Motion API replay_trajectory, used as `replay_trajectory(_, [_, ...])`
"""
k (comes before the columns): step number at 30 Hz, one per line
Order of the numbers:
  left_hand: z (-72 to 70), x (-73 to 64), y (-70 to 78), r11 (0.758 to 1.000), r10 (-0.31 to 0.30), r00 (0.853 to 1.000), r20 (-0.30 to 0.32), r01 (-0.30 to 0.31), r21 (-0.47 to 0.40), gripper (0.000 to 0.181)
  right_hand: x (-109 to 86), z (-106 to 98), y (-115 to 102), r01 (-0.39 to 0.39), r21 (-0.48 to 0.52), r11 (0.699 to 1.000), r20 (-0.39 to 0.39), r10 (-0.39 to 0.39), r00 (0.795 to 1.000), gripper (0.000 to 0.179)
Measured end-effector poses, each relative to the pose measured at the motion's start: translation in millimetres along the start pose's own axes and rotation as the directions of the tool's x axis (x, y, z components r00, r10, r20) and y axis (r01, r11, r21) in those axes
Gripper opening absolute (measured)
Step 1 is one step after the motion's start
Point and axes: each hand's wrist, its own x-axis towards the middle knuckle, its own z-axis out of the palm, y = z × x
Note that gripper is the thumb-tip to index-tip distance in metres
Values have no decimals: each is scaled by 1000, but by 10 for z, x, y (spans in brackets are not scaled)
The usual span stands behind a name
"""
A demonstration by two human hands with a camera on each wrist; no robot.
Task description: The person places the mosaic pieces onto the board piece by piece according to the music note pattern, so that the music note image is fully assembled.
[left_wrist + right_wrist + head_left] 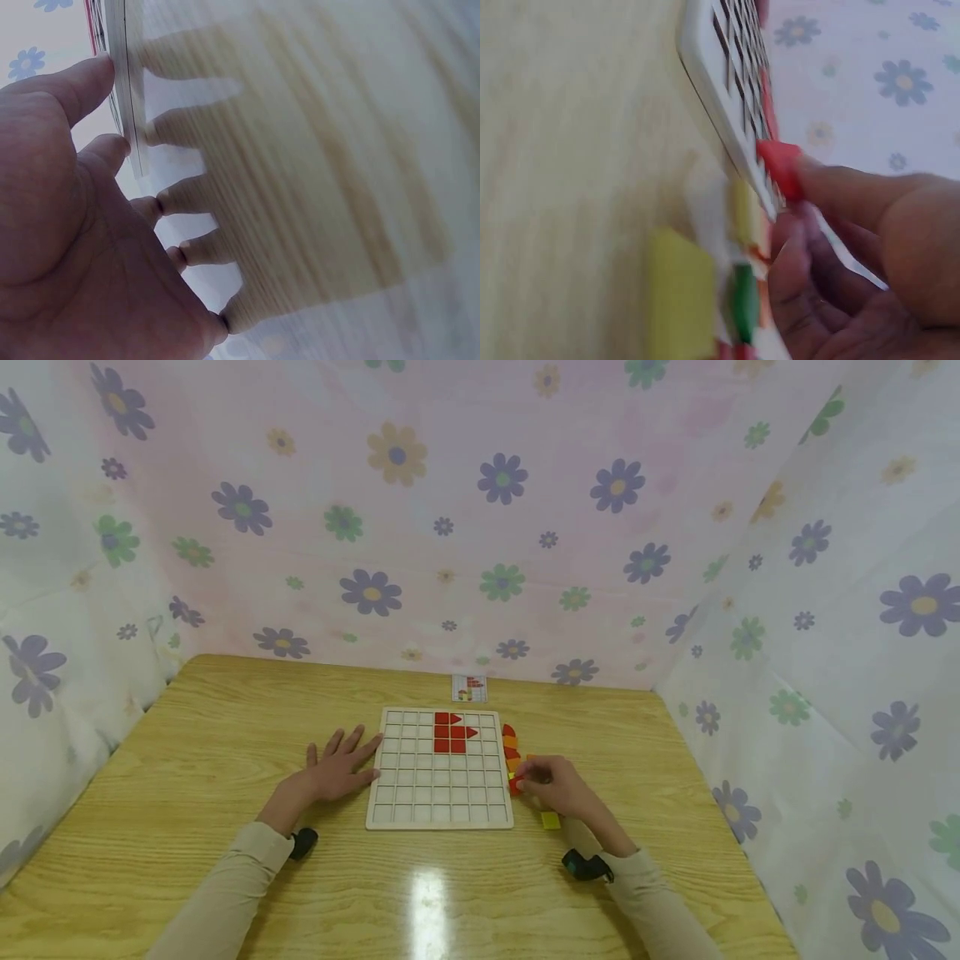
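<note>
Red tile [779, 165] is pinched by right fingers [844, 193]; left fingers [366, 750] spread against a pale, square-gridded board [441, 796].

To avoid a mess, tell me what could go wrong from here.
The red piece is pinched by the right hand and might slip. That hand works close to loose pieces beside the board, so it could scatter them. The left hand lies at the board's left edge and might nudge it.

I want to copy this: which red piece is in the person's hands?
The red piece pinched by the right hand, beside the board; the other red pieces lie unheld.
</note>
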Motion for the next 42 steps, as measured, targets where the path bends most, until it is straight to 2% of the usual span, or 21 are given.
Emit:
replay_trajectory(5, [-9, -4, -2, 1000, -4, 1000, -1, 4, -9, 69, 42, 157, -42, -56, 143, 988, -99, 70, 993, 14])
replay_trajectory(8, [-8, 3, -6, 1000, -4, 1000, 3, 4, -9, 69, 85, 237, -68, -93, 158, 983, -151, 117, 982, 14])
replay_trajectory(14, [-2, 10, 1, 1000, 6, 1000, 1, -6, -15, 69, 223, 316, -151, -100, 180, 979, -225, 140, 964, 9])
replay_trajectory(20, [-5, 7, 11, 1000, 10, 1000, -1, -10, -15, 69, 389, 345, -233, -116, 195, 974, -251, 164, 954, 6])
replay_trajectory(28, [-10, -7, 22, 1000, -3, 1000, 5, 3, -6, 69, 613, 382, -263, -115, 156, 981, -279, 155, 948, 8])
replay_trajectory(34, [-5, -10, 18, 1000, 1, 1000, 0, -1, -12, 69, 739, 406, -227, -110, 136, 985, -275, 144, 950, 9])
replay_trajectory(42, [-1, -7, 5, 1000, 4, 1000, -1, -4, -7, 70, 796, 407, -232, -118, 114, 986, -245, 143, 959, 7])
